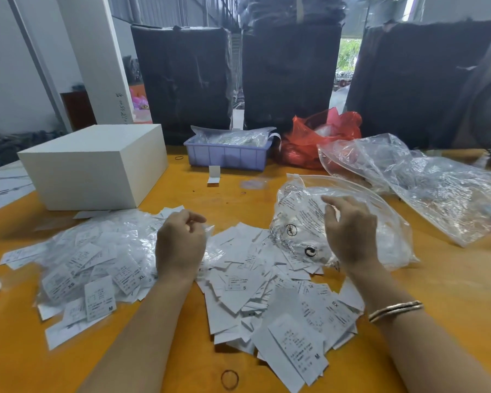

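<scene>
A white box (97,163) sits on the orange surface (451,285) beyond the left fingers (194,217); a lavender bin (227,157) and red bag (315,140) farther back; a rubber band (229,379) lies nearer.

Size letters on white paper tags:
- XL tag (131,275) just left of left hand (180,245)
- XS tag (58,282), M tag (99,297) farther left
- S tag (237,282) between hands
- inverted XS tag (330,307), second M tag (298,347) nearer than right hand (349,231)

Clear bag (301,219) beneath right hand: two round printed symbols, fine print illegible.
</scene>
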The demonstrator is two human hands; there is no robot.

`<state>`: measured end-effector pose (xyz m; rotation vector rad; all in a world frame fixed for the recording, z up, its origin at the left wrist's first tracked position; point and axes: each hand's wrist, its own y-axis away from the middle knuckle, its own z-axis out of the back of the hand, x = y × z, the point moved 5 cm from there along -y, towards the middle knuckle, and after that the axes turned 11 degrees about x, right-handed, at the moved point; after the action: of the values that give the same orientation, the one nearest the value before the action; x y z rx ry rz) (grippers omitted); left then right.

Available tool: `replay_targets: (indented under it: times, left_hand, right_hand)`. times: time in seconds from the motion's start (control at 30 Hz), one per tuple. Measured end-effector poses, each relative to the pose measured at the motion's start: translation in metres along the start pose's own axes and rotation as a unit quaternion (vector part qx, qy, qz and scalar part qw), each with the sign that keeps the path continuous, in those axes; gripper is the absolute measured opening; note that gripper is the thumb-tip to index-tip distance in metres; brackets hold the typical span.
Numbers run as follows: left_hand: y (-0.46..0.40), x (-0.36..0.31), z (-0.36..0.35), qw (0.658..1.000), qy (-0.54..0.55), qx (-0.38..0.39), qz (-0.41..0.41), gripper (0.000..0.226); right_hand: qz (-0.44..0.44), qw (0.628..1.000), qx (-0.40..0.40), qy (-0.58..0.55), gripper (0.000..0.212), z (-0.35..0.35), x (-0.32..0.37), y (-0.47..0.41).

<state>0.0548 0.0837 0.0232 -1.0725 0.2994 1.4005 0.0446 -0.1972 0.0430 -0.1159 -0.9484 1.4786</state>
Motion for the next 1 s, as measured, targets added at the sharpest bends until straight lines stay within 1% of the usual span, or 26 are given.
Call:
replay_targets:
  times: [0.07, 0.13, 0.17, 0.23, 0.37, 0.43, 0.5, 0.57, 0.63, 0.7, 0.77, 0.87, 0.93, 1.0]
  left_hand:
    - [0.0, 0.008, 0.004, 0.997, -0.068, -0.005, 0.028, 0.024]
    - [0.0, 0.013, 0.003, 0.986, -0.156, 0.019, 0.05, 0.026]
    - [0.0, 0.013, 0.001, 0.978, -0.197, 0.03, 0.055, 0.028]
    - [0.001, 0.014, -0.001, 0.964, -0.255, 0.047, 0.063, 0.034]
    - [0.001, 0.016, -0.004, 0.943, -0.325, 0.051, 0.05, 0.047]
    - [0.002, 0.01, -0.006, 0.949, -0.312, 0.036, 0.024, 0.047]
    - [0.004, 0.002, -0.011, 0.96, -0.278, 0.034, -0.018, 0.04]
    - [0.007, -0.006, -0.017, 0.97, -0.232, 0.046, -0.062, 0.034]
    - [0.01, -0.011, -0.024, 0.976, -0.187, 0.063, -0.087, 0.031]
    - [0.011, -0.013, -0.03, 0.98, -0.155, 0.078, -0.097, 0.03]
    - [0.012, -0.013, -0.033, 0.984, -0.123, 0.088, -0.096, 0.029]
    - [0.013, -0.012, -0.035, 0.986, -0.098, 0.102, -0.088, 0.029]
    - [0.013, -0.013, -0.036, 0.987, -0.09, 0.107, -0.085, 0.03]
    - [0.013, -0.014, -0.036, 0.987, -0.084, 0.111, -0.081, 0.03]
  right_hand:
    - [-0.074, 0.987, 0.096, 0.104, 0.032, -0.011, -0.023, -0.002]
    - [-0.117, 0.951, 0.204, 0.203, 0.036, -0.026, -0.036, 0.002]
    - [-0.123, 0.935, 0.235, 0.234, 0.035, -0.031, -0.04, 0.004]
    - [-0.128, 0.924, 0.253, 0.258, 0.032, -0.036, -0.041, 0.005]
    - [-0.127, 0.933, 0.223, 0.254, 0.029, -0.035, -0.042, 0.001]
    - [-0.137, 0.943, 0.208, 0.22, 0.024, -0.034, -0.044, 0.002]
    - [-0.158, 0.956, 0.19, 0.158, 0.018, -0.032, -0.046, 0.002]
    - [-0.188, 0.963, 0.177, 0.078, 0.01, -0.03, -0.05, 0.002]
    - [-0.207, 0.963, 0.173, 0.015, 0.003, -0.03, -0.054, 0.003]
    - [-0.212, 0.963, 0.162, -0.032, 0.006, -0.03, -0.056, 0.005]
    - [-0.215, 0.965, 0.142, -0.058, 0.018, -0.026, -0.056, 0.006]
    - [-0.225, 0.963, 0.114, -0.098, 0.027, -0.021, -0.057, 0.008]
    - [-0.24, 0.954, 0.107, -0.143, 0.024, -0.019, -0.058, 0.009]
    - [-0.249, 0.942, 0.101, -0.202, 0.014, -0.018, -0.057, 0.01]
